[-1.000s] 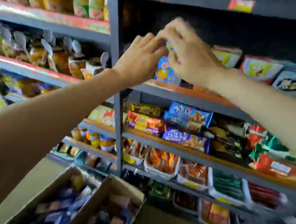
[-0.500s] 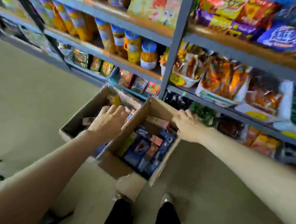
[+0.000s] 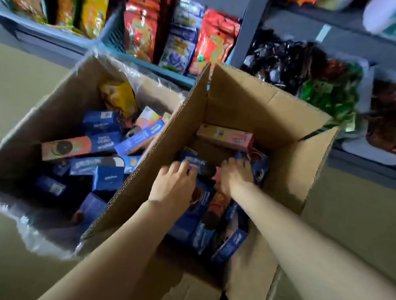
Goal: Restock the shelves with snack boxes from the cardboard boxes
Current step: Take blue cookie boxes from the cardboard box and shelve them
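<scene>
We are reaching both arms down into the right-hand open brown cardboard box [image 3: 260, 112], the one standing on the floor just in front of the grey metal shelving [image 3: 247, 33]. Our left hand [image 3: 173, 188] is lying palm-down over the jumble of blue snack boxes [image 3: 200, 234] inside, with its fingers curling onto the near end of a pink-and-blue cookie box with a dark round biscuit printed on it [image 3: 206, 170]. Our right hand [image 3: 234, 175] is closing on the far end of that same box, fingers bent over its edge. We judge that both hands are grasping this one box, though blur keeps us from seeing how firmly.

We are taking it from both ends, probably because it is lying wedged among the others and a two-sided hold should lift it level.

A long pale pink box [image 3: 225, 136] is resting against the far wall of this carton. The left-hand cardboard box with clear plastic film along its rim [image 3: 61, 107] is sitting touching the first, holding more blue packs and a yellow bag [image 3: 119, 97]. Red and blue snack pouches [image 3: 177, 36] are standing in a blue basket on the lowest shelf behind. Much stock is remaining in both cartons.
</scene>
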The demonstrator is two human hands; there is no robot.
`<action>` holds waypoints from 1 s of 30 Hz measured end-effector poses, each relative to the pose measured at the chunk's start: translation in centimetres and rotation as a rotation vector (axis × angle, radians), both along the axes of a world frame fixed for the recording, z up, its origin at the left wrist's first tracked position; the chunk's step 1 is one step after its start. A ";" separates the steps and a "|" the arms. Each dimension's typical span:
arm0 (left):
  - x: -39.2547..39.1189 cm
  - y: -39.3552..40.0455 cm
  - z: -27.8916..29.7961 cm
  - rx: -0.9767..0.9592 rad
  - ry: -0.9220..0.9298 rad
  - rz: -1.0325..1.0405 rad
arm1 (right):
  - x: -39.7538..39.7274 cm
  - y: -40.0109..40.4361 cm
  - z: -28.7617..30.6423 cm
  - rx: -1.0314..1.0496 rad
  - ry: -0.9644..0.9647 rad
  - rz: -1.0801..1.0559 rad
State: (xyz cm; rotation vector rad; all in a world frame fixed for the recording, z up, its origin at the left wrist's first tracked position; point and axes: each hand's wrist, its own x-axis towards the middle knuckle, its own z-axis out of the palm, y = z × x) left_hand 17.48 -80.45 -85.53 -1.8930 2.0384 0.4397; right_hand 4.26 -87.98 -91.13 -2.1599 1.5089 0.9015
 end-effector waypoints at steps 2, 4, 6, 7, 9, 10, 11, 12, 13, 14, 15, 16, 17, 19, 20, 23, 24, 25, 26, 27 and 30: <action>0.7 -1.4 -4.0 0.025 -0.049 -0.004 | 0.8 -0.6 -5.4 0.027 -0.049 -0.064; 0.9 -2.2 -7.2 0.076 -0.081 -0.026 | 1.2 -0.8 -9.6 0.000 -0.042 -0.043; 0.9 -2.5 -9.9 0.081 -0.074 -0.058 | 1.5 -1.1 -12.4 -0.071 0.030 0.073; 0.9 -2.6 -10.8 0.076 -0.066 -0.078 | 1.7 -1.4 -13.1 -0.091 0.061 0.136; 0.8 -2.8 -11.7 0.109 -0.067 -0.086 | 2.0 -2.0 -13.7 -0.104 0.069 0.173; 0.7 -2.8 -11.5 0.139 -0.058 -0.060 | 2.1 -2.1 -13.4 -0.092 0.063 0.165; 0.3 -2.7 -10.8 0.171 -0.048 -0.035 | 2.0 -2.2 -12.5 -0.087 0.051 0.163; -0.1 -2.8 -9.7 0.200 -0.041 -0.014 | 1.7 -2.4 -11.1 -0.090 0.045 0.171; -0.5 -3.0 -8.3 0.231 -0.038 -0.004 | 1.7 -2.7 -9.4 -0.087 0.027 0.186; -0.8 -3.2 -6.5 0.258 -0.025 -0.002 | 1.6 -3.2 -7.2 -0.043 -0.005 0.175; -1.1 -3.5 -4.3 0.264 0.005 -0.007 | 1.3 -3.6 -4.4 0.038 -0.046 0.134; -1.3 -4.0 -1.7 0.263 0.039 -0.017 | 1.0 -4.1 -1.2 0.127 -0.086 0.094; -1.4 -4.7 1.1 0.256 0.078 -0.031 | 0.6 -4.6 2.3 0.190 -0.122 0.088; -1.7 -6.4 7.3 0.259 0.122 -0.097 | -0.6 -5.5 10.0 0.225 -0.142 0.156; -1.9 -7.3 10.8 0.261 0.113 -0.151 | -1.3 -5.9 14.5 0.209 -0.141 0.197; -2.7 -10.0 23.3 0.260 0.075 -0.288 | -3.9 -6.7 29.9 0.100 -0.152 0.288; -2.9 -10.7 28.0 0.260 0.078 -0.300 | -4.8 -6.9 35.0 0.060 -0.142 0.309; -3.3 -11.3 32.9 0.243 0.092 -0.294 | -5.7 -7.1 40.1 0.016 -0.134 0.317; -3.7 -12.0 37.8 0.217 0.108 -0.285 | -6.9 -7.4 44.9 -0.027 -0.117 0.298; -4.2 -12.7 42.5 0.188 0.116 -0.284 | -8.0 -7.7 49.8 -0.078 -0.115 0.270; -5.7 -13.5 54.8 0.044 0.144 -0.320 | -11.5 -7.3 63.7 -0.248 -0.171 0.203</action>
